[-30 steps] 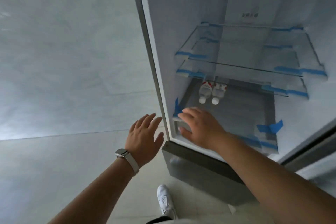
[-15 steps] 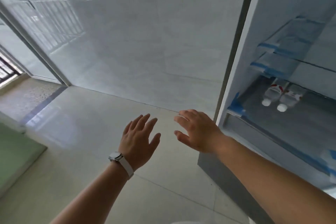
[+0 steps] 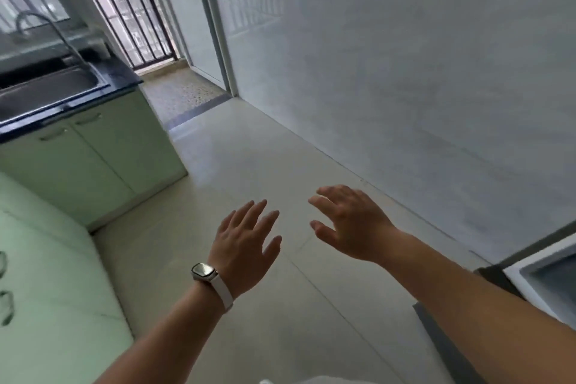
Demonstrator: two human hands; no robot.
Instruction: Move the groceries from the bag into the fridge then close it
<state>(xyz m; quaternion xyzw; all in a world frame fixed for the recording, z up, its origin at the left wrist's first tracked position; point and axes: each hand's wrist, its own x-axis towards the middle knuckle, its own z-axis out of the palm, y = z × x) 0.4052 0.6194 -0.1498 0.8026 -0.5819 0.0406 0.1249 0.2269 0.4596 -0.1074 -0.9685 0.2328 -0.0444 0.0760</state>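
Note:
Only a corner of the open fridge [image 3: 542, 274] shows at the right edge, its white frame and grey inside visible. My left hand [image 3: 246, 246], with a watch on the wrist, hovers over the floor, fingers spread and empty. To its right, my right hand [image 3: 352, 224] is also held out with loose fingers and holds nothing. Neither a bag nor any groceries are in view.
Pale green cabinets [image 3: 93, 159] line the left side, with a dark counter and a steel sink [image 3: 46, 87] with a tap. A white tiled wall [image 3: 405, 72] runs along the right. A barred balcony door [image 3: 134, 15] stands at the far end of the tiled floor [image 3: 249, 165].
My view has swung left, away from the fridge shelves and the two bottles, toward the kitchen counter and balcony. Both hands stayed out in front, empty, and left the fridge edge.

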